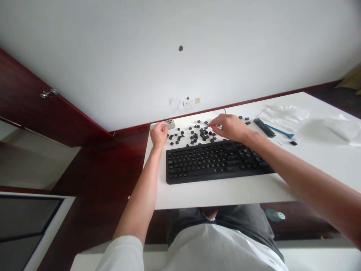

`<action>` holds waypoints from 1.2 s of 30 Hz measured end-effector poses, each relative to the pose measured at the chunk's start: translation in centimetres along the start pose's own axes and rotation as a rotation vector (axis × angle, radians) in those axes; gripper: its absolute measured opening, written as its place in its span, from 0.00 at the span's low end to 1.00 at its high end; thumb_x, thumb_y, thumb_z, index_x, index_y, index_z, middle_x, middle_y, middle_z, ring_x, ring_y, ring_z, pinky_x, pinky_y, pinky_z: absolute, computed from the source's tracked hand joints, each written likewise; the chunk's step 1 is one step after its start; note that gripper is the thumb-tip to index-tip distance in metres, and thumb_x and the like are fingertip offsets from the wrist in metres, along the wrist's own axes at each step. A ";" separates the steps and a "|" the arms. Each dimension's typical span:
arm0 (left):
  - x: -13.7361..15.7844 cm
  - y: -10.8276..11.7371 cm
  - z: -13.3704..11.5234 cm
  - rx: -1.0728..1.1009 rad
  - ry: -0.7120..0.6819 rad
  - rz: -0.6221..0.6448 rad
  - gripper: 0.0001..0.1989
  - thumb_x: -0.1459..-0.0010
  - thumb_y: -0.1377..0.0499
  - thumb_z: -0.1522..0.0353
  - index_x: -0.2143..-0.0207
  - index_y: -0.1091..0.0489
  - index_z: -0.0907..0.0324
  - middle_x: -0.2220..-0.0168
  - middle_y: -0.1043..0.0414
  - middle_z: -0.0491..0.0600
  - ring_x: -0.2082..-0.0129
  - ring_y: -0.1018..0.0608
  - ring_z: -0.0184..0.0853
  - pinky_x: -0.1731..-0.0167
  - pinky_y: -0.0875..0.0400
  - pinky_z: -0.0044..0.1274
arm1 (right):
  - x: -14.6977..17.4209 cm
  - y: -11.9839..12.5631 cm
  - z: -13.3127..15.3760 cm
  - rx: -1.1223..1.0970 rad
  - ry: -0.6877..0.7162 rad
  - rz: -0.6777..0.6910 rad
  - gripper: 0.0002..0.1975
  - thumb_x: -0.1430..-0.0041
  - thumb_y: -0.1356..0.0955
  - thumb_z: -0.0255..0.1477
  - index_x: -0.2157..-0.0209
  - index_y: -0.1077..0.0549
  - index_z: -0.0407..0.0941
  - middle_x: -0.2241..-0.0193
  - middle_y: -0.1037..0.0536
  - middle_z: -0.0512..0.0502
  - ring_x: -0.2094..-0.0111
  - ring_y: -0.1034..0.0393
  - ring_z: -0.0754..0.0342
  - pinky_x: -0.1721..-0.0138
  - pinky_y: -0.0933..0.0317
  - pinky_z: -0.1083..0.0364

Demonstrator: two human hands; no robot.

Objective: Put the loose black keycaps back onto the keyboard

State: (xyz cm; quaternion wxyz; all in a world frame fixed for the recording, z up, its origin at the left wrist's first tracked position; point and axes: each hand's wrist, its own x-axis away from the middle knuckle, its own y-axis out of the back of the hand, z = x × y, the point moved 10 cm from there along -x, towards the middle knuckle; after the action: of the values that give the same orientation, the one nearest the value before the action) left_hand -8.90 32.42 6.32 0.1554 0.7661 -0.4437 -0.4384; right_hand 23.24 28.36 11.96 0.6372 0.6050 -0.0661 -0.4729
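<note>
A black keyboard lies flat near the front of the white table, with bare spots showing among its keys. Behind it, many loose black keycaps are scattered. My left hand is at the table's left side, thumb and fingertips closed together; anything between them is too small to make out. My right hand reaches over the keyboard's back edge, fingers stretched down among the keycaps and thumb a little apart. Its fingertips are close to several keycaps, and I see none clearly held.
A small light-coloured box stands behind my left hand. Right of my right hand lie a dark elongated object, a blue tool and a lone keycap. Crumpled clear plastic covers the back right. A wall bounds the table's far side.
</note>
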 end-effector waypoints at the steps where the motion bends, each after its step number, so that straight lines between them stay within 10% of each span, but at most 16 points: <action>1: 0.0 0.0 -0.1 -0.003 -0.001 0.004 0.09 0.38 0.41 0.69 0.62 0.19 0.58 0.81 0.41 0.40 0.78 0.35 0.31 0.70 0.43 0.23 | 0.4 0.0 -1.7 0.006 -0.057 -0.029 0.15 0.36 0.34 0.27 0.58 0.14 0.45 0.61 0.13 0.41 0.59 0.18 0.43 0.56 0.26 0.46; 9: -0.2 -0.6 -2.1 -0.059 -0.079 0.089 0.12 0.38 0.42 0.68 0.60 0.18 0.58 0.81 0.39 0.40 0.78 0.35 0.31 0.68 0.39 0.23 | 2.4 -1.0 -2.7 -0.158 -0.158 -0.020 0.16 0.35 0.34 0.28 0.56 0.13 0.45 0.63 0.12 0.44 0.65 0.18 0.48 0.61 0.27 0.51; 14: -1.0 1.7 -5.0 -0.067 -0.088 0.139 0.12 0.38 0.41 0.68 0.59 0.17 0.59 0.72 0.21 0.47 0.71 0.23 0.33 0.63 0.32 0.23 | 2.3 -1.7 -1.6 -0.155 -0.157 0.031 0.16 0.36 0.33 0.26 0.55 0.13 0.46 0.62 0.12 0.45 0.63 0.17 0.47 0.59 0.28 0.51; 20: 8.4 4.9 -13.8 0.051 -0.265 0.233 0.11 0.34 0.41 0.69 0.55 0.19 0.56 0.56 0.16 0.49 0.61 0.17 0.36 0.53 0.24 0.28 | 2.4 -2.0 -1.6 -0.188 -0.194 0.053 0.16 0.36 0.33 0.24 0.55 0.13 0.45 0.63 0.12 0.46 0.65 0.18 0.48 0.61 0.29 0.52; 26: 19.4 7.5 -14.8 -0.026 -0.283 0.104 0.15 0.35 0.39 0.72 0.46 0.29 0.57 0.43 0.24 0.57 0.42 0.22 0.45 0.40 0.27 0.39 | 2.3 -1.9 -0.5 -0.186 -0.165 0.065 0.16 0.36 0.33 0.24 0.54 0.14 0.45 0.61 0.12 0.45 0.64 0.18 0.48 0.60 0.30 0.52; 36: 20.8 4.6 -13.5 -0.312 -0.251 0.306 0.16 0.34 0.41 0.71 0.44 0.29 0.57 0.39 0.28 0.58 0.41 0.26 0.50 0.40 0.29 0.44 | 2.4 -2.8 0.5 -0.212 -0.154 0.099 0.16 0.36 0.34 0.24 0.55 0.14 0.45 0.62 0.12 0.46 0.64 0.18 0.48 0.58 0.30 0.53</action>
State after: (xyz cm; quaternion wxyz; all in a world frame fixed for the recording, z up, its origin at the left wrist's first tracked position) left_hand 4.10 10.82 5.75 0.2800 0.5961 -0.4972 -0.5648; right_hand 22.81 26.89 8.60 0.7131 0.4920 -0.0941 -0.4905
